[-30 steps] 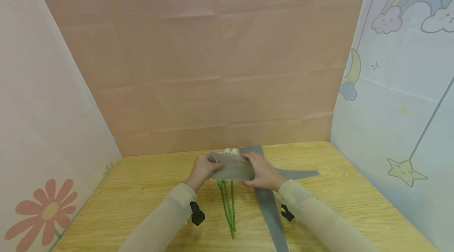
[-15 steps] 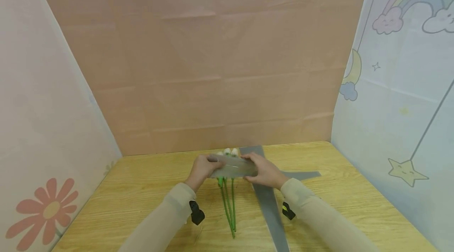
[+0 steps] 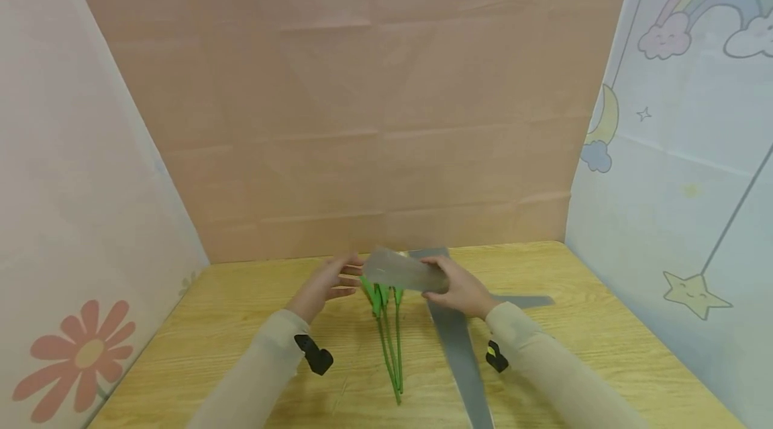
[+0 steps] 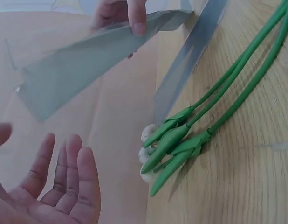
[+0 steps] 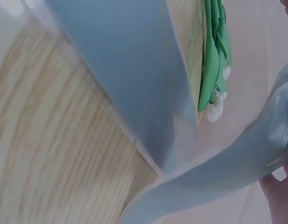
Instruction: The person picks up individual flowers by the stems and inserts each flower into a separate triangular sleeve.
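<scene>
A folded piece of grey translucent wrapping sheet (image 3: 398,271) hangs over the heads of the flowers in the head view. My right hand (image 3: 455,287) grips its right end, thumb on the near side, as the left wrist view also shows. Beside the sheet's free left end is my left hand (image 3: 323,284), its fingers spread and holding nothing. Several artificial flowers with green stems (image 3: 389,348) lie on the table below, heads pointing away. Their white buds (image 4: 146,154) show past the green leaves (image 4: 176,140) in the left wrist view.
More of the grey sheet (image 3: 455,338) stretches along the table right of the stems, with a narrow part (image 3: 528,301) pointing right. The wooden table (image 3: 223,342) ends at a brown backdrop (image 3: 374,147), and printed panels stand on both sides.
My left hand has let go of the sheet's left end and drawn left, fingers opening. The right hand still holds the sheet, whose left end has tipped up.
</scene>
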The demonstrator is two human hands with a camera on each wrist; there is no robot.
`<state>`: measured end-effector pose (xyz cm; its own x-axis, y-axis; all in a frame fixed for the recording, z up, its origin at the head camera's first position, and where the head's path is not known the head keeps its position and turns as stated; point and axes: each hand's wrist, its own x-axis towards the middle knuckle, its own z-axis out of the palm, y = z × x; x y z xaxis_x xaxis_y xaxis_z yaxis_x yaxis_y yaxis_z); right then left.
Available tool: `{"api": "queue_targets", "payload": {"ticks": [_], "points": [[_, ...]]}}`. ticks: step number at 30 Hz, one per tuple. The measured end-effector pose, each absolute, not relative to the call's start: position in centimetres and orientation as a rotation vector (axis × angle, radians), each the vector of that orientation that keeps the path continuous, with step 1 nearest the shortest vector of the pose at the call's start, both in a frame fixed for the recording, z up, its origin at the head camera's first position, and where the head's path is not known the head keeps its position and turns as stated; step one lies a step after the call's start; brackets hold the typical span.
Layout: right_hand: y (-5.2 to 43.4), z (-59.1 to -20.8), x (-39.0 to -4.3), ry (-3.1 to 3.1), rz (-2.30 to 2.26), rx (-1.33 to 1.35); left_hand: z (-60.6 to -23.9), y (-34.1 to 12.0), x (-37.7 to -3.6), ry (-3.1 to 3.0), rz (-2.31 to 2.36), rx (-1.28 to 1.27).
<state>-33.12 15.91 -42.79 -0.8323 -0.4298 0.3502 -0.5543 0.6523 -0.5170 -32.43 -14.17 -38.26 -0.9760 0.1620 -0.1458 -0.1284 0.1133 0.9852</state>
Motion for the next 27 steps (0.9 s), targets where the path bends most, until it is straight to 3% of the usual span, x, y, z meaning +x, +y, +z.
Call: {"api": "queue_targets", "payload": {"ticks": [15, 27], "points": [[17.4, -42.2, -33.5, -2.604, 1.171, 0.782, -40.7, -14.9, -32.4, 2.202, 1.877, -0.077], [17.7, -43.1, -34.0, -2.554, 1.212, 0.811, -41.9, -9.4, -32.2, 2.870, 1.026, 0.348]]}}
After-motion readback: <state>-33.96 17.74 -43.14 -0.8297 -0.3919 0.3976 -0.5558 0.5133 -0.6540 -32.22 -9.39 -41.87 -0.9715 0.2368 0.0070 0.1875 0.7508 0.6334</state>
